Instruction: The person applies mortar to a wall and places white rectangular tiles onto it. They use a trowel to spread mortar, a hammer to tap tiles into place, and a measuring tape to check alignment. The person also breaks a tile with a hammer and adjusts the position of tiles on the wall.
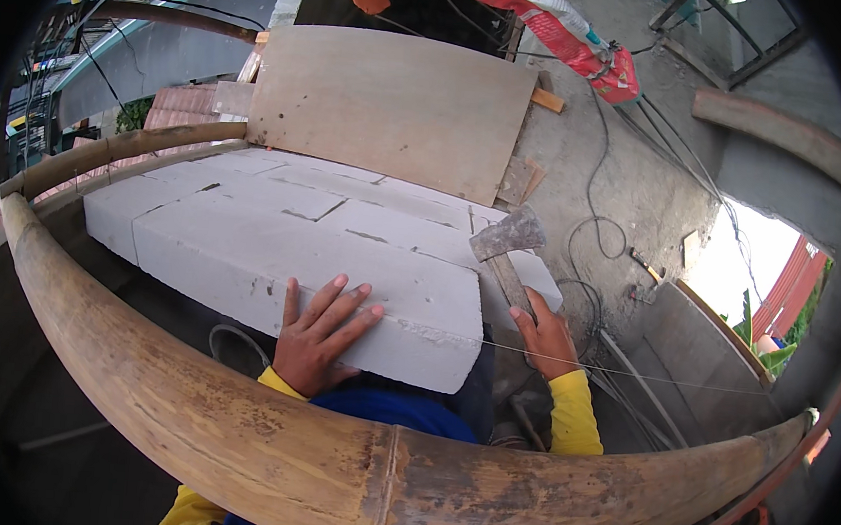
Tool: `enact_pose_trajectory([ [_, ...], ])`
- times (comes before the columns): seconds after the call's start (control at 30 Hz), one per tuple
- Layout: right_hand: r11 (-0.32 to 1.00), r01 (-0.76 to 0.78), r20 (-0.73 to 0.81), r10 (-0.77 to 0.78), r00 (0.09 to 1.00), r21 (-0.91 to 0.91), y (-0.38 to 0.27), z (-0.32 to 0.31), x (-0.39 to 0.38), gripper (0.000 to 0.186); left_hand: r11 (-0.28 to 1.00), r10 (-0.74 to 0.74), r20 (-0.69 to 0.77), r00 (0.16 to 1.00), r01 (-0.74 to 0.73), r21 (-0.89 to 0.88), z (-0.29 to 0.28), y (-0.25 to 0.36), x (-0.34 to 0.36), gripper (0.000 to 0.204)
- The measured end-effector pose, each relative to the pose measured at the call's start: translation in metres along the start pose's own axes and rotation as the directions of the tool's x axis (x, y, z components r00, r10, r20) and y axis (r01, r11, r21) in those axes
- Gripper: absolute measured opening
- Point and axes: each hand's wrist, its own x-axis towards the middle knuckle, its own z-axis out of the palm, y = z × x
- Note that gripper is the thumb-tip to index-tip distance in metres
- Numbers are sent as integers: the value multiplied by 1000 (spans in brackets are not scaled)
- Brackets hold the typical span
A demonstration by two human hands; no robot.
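My left hand lies flat with fingers spread on the near edge of a white lightweight concrete block. This block is in the front course of a wall of such blocks, with grey mortar showing in some joints behind it. In my right hand, closed round the wooden handle, is a hammer with a grey, dusty head that flares toward one side. The hammer head is raised near the wall's right end. A thin string runs along the front block's edge and on to the right.
A thick bamboo pole curves across the front, between me and the wall. Behind the blocks leans a large grey-brown board. Cables and a small hammer-like tool lie on the concrete floor at right. A red sack hangs above.
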Motion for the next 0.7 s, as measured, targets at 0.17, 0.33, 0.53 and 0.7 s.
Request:
enact_pose_trajectory([
  [0.17, 495, -270, 70, 384, 921, 826, -11, 40, -67, 37, 1000, 17, 18, 1000, -17, -3, 2, -2, 3, 118],
  [0.33, 277, -318, 114, 565, 817, 907, -15, 70, -123, 34, 1000, -3, 53, 999, 3, 5, 4, -4, -5, 120],
  [0.53, 553, -204, -87, 454, 887, 808, -31, 136, -146, 24, 993, 28, 52, 998, -34, 111, -3, 0, -4, 83],
  [0.7, 182, -164, 87, 369, 925, 970, -27, 117, -158, 21, 973, 83, -60, 995, -68, 219, 18, -9, -23, 82],
])
